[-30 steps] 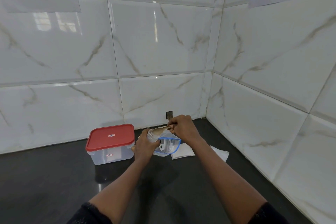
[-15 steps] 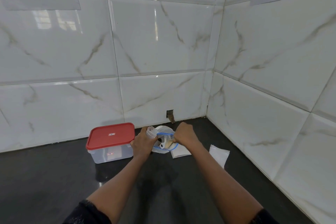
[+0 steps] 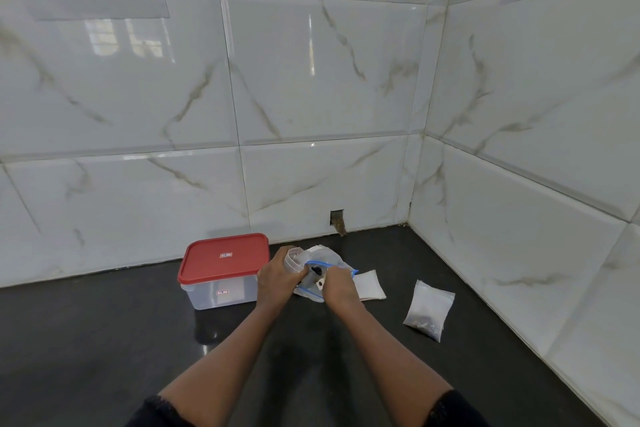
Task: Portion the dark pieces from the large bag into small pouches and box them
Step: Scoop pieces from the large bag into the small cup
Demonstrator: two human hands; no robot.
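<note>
Nearest me, two dark sleeves point(image 3: 156, 412) end at the elbows and both bare forearms stretch out over the glossy black counter point(image 3: 104, 340). Off to the right, well apart from the hands, a filled pouch point(image 3: 429, 309) lies flat on the counter with a dark layer settled at its near end.

Further in, the two hands meet at the middle of the counter. The left hand point(image 3: 277, 279) has its fingers curled round a small pouch point(image 3: 293, 257), holding it upright with its mouth pulled open and facing up. The right hand point(image 3: 338, 286) is just beside it, knuckles up, fingers bent down into the mouth of the large bag point(image 3: 329, 257). From here I cannot tell whether those fingers are pinching anything or only resting inside. The bag slumps on the counter with its blue zip rim gaping, and a few dark pieces point(image 3: 315, 269) show between the two hands just inside that rim.

Touching the bag's right side is a small stack of flat pouches point(image 3: 370, 286). To the left, just beside the left hand, stands the clear box point(image 3: 221, 291) with its red lid point(image 3: 223, 262) on.

Behind everything the marbled white tile wall point(image 3: 311, 97) turns a corner at far right, with a small square notch point(image 3: 337, 218) cut at its foot.
</note>
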